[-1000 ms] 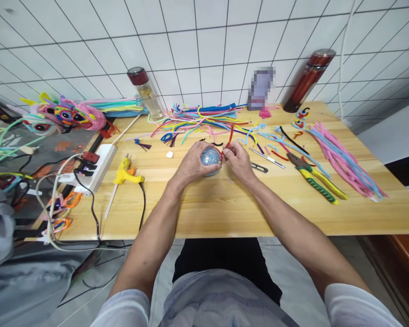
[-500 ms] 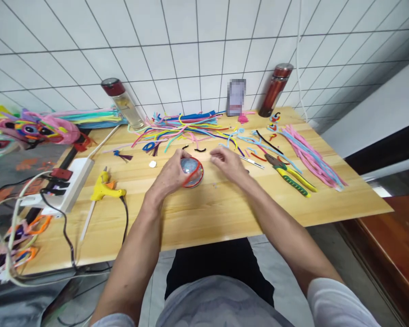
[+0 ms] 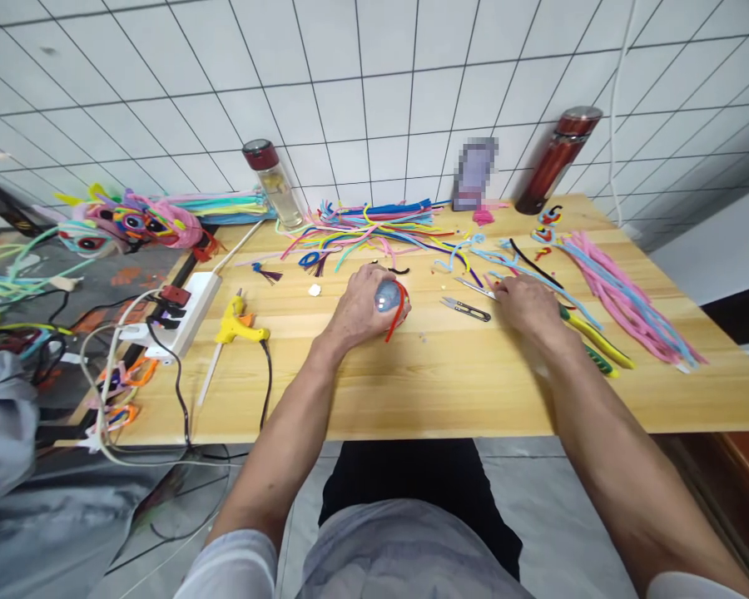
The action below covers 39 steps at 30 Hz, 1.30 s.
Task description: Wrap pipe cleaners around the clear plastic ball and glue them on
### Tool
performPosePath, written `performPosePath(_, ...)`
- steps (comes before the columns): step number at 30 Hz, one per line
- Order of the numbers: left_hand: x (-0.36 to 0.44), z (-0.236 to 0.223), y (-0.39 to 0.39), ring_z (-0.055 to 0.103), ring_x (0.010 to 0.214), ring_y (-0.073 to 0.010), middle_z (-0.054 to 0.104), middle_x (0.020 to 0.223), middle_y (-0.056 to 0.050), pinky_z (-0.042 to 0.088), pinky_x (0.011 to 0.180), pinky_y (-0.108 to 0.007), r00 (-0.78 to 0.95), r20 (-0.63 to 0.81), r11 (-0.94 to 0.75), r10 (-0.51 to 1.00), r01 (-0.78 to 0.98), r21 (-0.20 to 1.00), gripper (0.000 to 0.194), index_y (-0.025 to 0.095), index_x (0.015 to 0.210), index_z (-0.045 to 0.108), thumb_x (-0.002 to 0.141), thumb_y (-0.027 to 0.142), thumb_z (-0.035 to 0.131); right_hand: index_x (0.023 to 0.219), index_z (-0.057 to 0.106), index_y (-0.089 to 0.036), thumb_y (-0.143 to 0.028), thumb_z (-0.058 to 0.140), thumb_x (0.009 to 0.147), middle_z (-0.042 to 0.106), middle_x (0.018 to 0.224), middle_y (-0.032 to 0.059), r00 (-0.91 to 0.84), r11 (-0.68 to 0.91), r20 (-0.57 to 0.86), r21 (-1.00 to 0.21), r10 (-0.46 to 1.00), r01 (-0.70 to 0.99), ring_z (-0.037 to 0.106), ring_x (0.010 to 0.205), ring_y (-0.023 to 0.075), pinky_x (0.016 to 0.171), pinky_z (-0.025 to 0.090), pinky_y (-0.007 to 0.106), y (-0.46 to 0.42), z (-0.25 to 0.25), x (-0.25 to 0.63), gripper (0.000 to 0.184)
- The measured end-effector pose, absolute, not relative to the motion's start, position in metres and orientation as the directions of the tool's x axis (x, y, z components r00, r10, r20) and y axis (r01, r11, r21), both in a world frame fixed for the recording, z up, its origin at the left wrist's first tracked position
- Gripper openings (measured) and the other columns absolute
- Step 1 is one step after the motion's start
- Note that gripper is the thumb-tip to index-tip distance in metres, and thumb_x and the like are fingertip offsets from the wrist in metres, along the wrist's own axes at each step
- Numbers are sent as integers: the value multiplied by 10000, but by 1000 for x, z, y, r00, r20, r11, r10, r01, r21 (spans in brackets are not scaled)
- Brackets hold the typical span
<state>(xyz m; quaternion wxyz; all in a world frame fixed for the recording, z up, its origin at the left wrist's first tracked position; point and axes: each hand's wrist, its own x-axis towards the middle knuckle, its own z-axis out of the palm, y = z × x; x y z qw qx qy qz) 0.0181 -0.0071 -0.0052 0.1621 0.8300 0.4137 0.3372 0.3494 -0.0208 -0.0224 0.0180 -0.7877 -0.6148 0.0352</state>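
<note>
My left hand [image 3: 363, 301] is closed around a clear ball [image 3: 387, 295], gripping it from its left side. A fuzzy red pipe cleaner [image 3: 402, 308] curves over the ball, and one end hangs down. On the right, my right hand [image 3: 528, 306] lies low on the table with its fingers curled onto the end of a slim, pointed silver tool [image 3: 474, 288]. Thread snips [image 3: 467, 310] rest just left of that hand. Pliers with yellow-green handles [image 3: 596, 341] are partly covered by it.
A yellow glue gun [image 3: 237, 324] and a white power strip [image 3: 190, 320] with cables sit left. Loose pipe cleaners [image 3: 374, 225] spread along the back, near a glass bottle [image 3: 278, 187], a red flask [image 3: 555, 162] and a phone [image 3: 473, 175]. A pink-blue bundle [image 3: 630, 299] lies right.
My right hand has moved right and down from beside the ball onto the silver tool, uncovering the snips. My left hand keeps the ball. The view has shifted left.
</note>
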Motion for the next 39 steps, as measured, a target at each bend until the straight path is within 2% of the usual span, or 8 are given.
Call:
performPosePath(3,16,-3,-8,587,1352,-304,644,1383,-135,462,1178,-482,443,404,-599,801,572,560,441,233,1202,584,834,379,778,1167,772,-167,-310,510,997,726,1236,201,212,-216,-46,-93,976,972,667,1191,349,926,502,429,-22,-21,348,344)
performPosePath(7,15,-2,-8,643,1252,-315,702,1295,-119,500,1118,-483,428,354,-554,832,606,570,459,231,1203,592,812,369,789,1188,754,-181,-355,554,980,699,1261,191,188,-193,-58,-125,981,973,655,1204,353,963,505,443,-24,-22,346,337)
performPosePath(14,16,1,-8,662,1128,-304,723,1213,-110,533,1024,-461,400,321,-511,859,627,588,430,212,1179,615,830,411,770,1178,707,-129,-254,478,988,682,1245,233,157,-154,4,-174,988,973,655,1168,351,977,488,441,-22,-30,344,323)
performPosePath(18,15,-1,-8,660,1121,-265,730,1179,-83,518,1035,-419,390,334,-512,858,593,622,260,223,1149,639,980,417,600,1096,668,-178,-314,521,957,734,1081,183,256,-237,3,-369,967,899,680,972,320,864,498,419,-24,-24,342,244)
performPosePath(23,13,-8,-5,668,1157,-244,730,1166,-73,508,1080,-398,341,362,-497,867,547,674,227,226,1107,677,1040,353,502,1098,612,-233,-318,526,917,716,932,52,36,32,86,-682,996,731,641,798,226,760,480,343,-36,-6,318,218)
performPosePath(27,14,-10,-4,667,1203,-246,730,1198,-82,505,1117,-403,316,342,-464,885,534,707,261,214,1154,684,1043,363,501,946,634,-239,-430,536,963,688,885,24,-145,227,175,-698,974,679,613,820,211,769,443,326,-41,15,287,216)
performPosePath(31,15,-7,-5,655,1252,-259,733,1243,-101,488,1156,-424,307,312,-434,899,530,729,294,192,1185,681,1044,367,492,852,653,-219,-413,498,990,665,824,31,-325,324,139,-708,935,627,603,794,199,751,422,312,-38,28,268,283)
performPosePath(39,12,-8,-4,677,1204,-250,734,1232,-85,521,1097,-419,317,315,-442,895,532,722,284,215,1151,681,1046,397,490,978,675,-227,-388,520,995,707,842,21,-266,301,162,-702,950,646,616,763,187,711,403,294,-37,8,258,224)
